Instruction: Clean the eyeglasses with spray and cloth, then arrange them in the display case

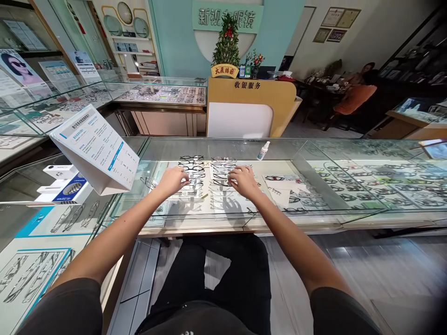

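Note:
My left hand (172, 181) is over the glass counter (167, 145), fingers bent and thumb drawn in at the outer edge of a column of eyeglasses (191, 164). My right hand (243, 180) curls the same way at the outer edge of a second column of eyeglasses (223, 164). Fingertips of both hands meet dark frames, but what they pinch is too small to make out. Shadows of both hands fall on the pale surface below. A small white spray bottle (263, 150) stands tilted in view beyond my right hand.
A folded printed sign (101, 149) and a white-and-blue box (70, 188) stand at the left. More eyeglasses (349, 181) lie in the case at the right. Beyond the counter is a wooden cashier desk (286, 102). A person in orange (356, 98) sits at the far right.

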The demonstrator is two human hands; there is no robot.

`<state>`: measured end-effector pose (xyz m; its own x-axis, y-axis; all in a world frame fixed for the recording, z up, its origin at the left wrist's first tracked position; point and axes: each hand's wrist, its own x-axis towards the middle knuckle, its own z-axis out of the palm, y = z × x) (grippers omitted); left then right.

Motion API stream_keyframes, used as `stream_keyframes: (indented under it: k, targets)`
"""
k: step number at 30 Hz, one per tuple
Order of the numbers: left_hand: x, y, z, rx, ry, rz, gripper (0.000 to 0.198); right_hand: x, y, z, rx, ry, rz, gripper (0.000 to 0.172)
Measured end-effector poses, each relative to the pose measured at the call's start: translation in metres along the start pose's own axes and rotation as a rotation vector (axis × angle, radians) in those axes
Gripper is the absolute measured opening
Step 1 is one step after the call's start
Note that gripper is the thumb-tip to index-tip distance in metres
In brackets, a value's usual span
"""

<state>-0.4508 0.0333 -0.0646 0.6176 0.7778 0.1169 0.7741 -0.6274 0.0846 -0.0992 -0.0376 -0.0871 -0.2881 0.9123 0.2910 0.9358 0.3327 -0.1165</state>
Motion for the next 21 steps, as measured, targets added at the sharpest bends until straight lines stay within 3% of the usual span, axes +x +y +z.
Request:
stream_keyframes:
  k: [8, 12, 15, 17, 21]
  targets:
    - [0.001, 0.004, -0.008, -0.037, 0.009, -0.013, 0.022, 0.013, 0.003, -0.001, 0.024, 0.021, -0.002, 0.018]
    - [-0.002, 0.013, -0.024, -0.221, 0.049, 0.021, 0.03, 0.013, -0.001, -0.024, 0.078, 0.003, -0.042, 0.015]
    - [0.013, 0.018, -0.04, -0.523, 0.08, -0.03, 0.037, 0.024, -0.013, -0.058, 0.093, 0.087, -0.185, 0.019]
    - [0.03, 0.02, -0.051, -0.852, 0.039, -0.11, 0.042, 0.037, -0.025, -0.081, 0.06, 0.207, -0.287, 0.025]
    - [0.06, 0.024, -0.062, -1.482, -0.293, -0.194, 0.051, 0.06, -0.049, -0.105, -0.012, 0.353, -0.368, 0.03]
